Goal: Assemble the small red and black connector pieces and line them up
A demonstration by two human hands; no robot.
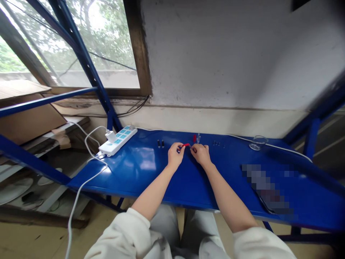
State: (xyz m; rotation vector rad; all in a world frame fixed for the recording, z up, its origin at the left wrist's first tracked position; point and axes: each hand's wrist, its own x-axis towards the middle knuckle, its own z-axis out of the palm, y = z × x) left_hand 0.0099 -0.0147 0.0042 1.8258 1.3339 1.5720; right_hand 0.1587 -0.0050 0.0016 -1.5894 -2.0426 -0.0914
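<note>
The left hand (175, 154) pinches a red piece (186, 144), its long axis crosswise above the worktop (126, 176). The right hand (201, 154) pinches a thin part (190, 146) just beside its right end.

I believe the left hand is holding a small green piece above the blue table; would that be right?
Not quite: the head view shows that the small piece is red, not green. The left hand does hold it above the blue table, as you say.
</note>
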